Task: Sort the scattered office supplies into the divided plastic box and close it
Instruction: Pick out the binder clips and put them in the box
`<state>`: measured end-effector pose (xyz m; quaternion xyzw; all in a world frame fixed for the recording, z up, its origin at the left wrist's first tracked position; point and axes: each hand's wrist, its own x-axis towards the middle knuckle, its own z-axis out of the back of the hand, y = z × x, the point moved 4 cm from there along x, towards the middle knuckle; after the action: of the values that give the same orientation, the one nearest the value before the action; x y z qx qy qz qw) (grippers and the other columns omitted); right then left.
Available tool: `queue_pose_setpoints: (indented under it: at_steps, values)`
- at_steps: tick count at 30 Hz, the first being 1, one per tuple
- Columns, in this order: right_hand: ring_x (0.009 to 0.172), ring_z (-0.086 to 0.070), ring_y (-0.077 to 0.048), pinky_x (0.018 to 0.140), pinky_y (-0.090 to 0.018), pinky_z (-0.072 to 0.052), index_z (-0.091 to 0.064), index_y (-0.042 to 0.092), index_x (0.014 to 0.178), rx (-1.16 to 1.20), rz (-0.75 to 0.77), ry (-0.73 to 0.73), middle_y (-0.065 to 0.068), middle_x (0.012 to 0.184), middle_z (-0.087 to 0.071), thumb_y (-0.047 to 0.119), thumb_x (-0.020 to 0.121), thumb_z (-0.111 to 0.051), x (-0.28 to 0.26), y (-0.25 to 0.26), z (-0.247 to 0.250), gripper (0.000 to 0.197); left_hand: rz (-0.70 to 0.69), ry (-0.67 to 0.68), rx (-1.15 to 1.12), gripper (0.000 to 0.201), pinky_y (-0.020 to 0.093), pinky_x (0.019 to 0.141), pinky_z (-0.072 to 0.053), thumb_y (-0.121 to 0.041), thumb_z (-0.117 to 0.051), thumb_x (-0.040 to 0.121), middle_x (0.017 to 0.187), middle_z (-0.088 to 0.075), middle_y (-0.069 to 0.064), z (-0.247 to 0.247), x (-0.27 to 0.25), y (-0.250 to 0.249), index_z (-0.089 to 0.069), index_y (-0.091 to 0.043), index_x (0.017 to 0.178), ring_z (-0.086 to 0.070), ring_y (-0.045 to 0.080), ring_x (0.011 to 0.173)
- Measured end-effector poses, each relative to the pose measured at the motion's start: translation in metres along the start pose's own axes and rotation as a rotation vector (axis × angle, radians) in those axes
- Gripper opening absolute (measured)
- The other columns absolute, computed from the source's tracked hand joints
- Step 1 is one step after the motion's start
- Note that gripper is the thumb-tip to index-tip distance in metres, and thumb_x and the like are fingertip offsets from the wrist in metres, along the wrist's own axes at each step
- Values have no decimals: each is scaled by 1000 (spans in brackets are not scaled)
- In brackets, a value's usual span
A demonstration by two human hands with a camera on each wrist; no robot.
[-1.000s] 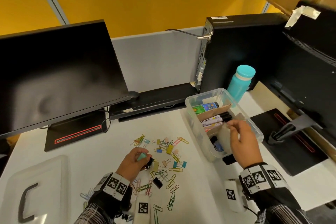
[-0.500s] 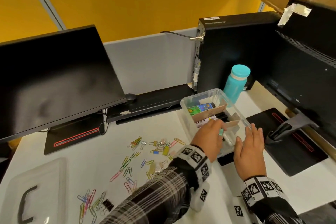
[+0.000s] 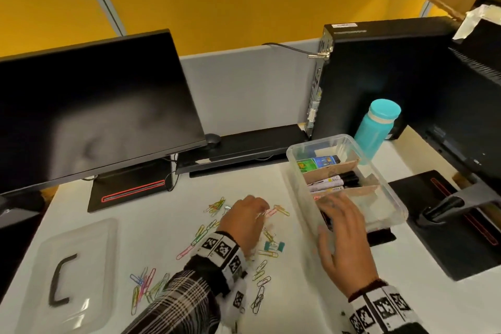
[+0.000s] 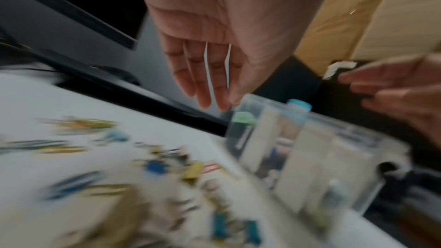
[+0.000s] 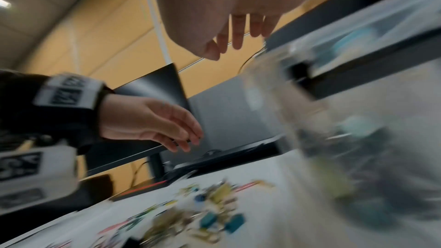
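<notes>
i see my left hand (image 3: 244,221) hovering palm down with loose, empty fingers over the scattered coloured paper clips and small binder clips (image 3: 267,241) on the white worktop (image 3: 162,225), while my right hand (image 3: 343,236) hangs open and empty at the near left corner of the clear divided plastic box (image 3: 390,192). the box stands open at the right of the worktop, with markers (image 3: 336,180) in its middle compartment between cardboard dividers, just in front of a teal bottle (image 3: 376,127). its clear lid with the black handle (image 3: 73,274) lies well apart at the near left; both wrist views are blurred.
</notes>
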<state>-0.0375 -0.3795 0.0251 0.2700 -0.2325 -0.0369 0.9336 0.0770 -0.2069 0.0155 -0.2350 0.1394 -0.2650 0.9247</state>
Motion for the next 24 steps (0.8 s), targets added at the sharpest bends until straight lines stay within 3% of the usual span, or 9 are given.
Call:
queue_pose_setpoints:
  at_steps: [2,4,7,11,15,18,20,22,24]
  values:
    - [115,-45,-12,98,-26,-38,-51,20,113,62,102,129,2,118,-52,25,90,-41,3,21,-31,26,77,101,95,29,33,95,-46,-18,-45,94,123,-53,-5,-3,-10,35,-53,-26,121,-49,15,113]
    - [103,-49,-9,84,-21,-43,-52,20,108,81,90,259,4,109,-52,25,91,-39,10,29,-66,22,69,220,173,31,33,96,-44,-20,-46,93,125,-51,-3,-8,-19,55,-51,-25,123,-47,17,116]
    - [107,-51,-17,86,-24,-45,-53,12,116,54,-56,433,-2,117,-49,22,93,-43,24,22,-116,26,12,321,237,39,35,98,-42,-26,-52,91,129,-48,-2,-18,-28,67,-46,-26,130,-44,19,120]
    - [116,-44,-22,90,-32,-47,-44,12,126,-128,-177,636,-7,125,-42,24,89,-52,35,17,-152,39,-23,325,296,44,38,95,-43,-22,-54,89,127,-49,3,-26,-29,70,-46,-21,133,-47,25,116]
    - [111,-47,-21,89,-29,-45,-48,14,120,-116,-182,667,-6,121,-46,18,87,-54,36,15,-159,33,-33,338,354,42,40,89,-46,-23,-56,88,123,-47,6,-28,-24,71,-48,-18,129,-51,28,108]
    - [97,-53,-17,78,-18,-43,-54,16,108,218,-368,519,-3,106,-55,14,85,-58,33,6,-144,24,-31,329,342,39,40,90,-47,-24,-56,87,125,-44,4,-32,-22,76,-50,-18,125,-51,27,107]
    - [84,-58,-19,70,-15,-47,-58,10,99,612,-634,381,-6,91,-61,8,90,-50,27,-1,-128,12,-26,320,308,39,40,92,-46,-26,-57,87,126,-43,2,-35,-22,80,-49,-19,125,-50,25,108]
    - [76,-60,-27,69,-27,-53,-59,1,87,1150,-922,278,-13,79,-61,3,91,-37,17,-3,-118,22,-34,299,288,40,38,94,-45,-26,-57,86,126,-45,1,-37,-22,83,-47,-20,124,-50,23,109]
    - [66,-56,-27,61,-30,-53,-57,0,75,1492,-1089,172,-14,69,-58,9,84,-35,10,-3,-108,26,-42,266,272,38,35,93,-43,-25,-57,85,122,-48,1,-37,-21,84,-48,-20,121,-50,22,108]
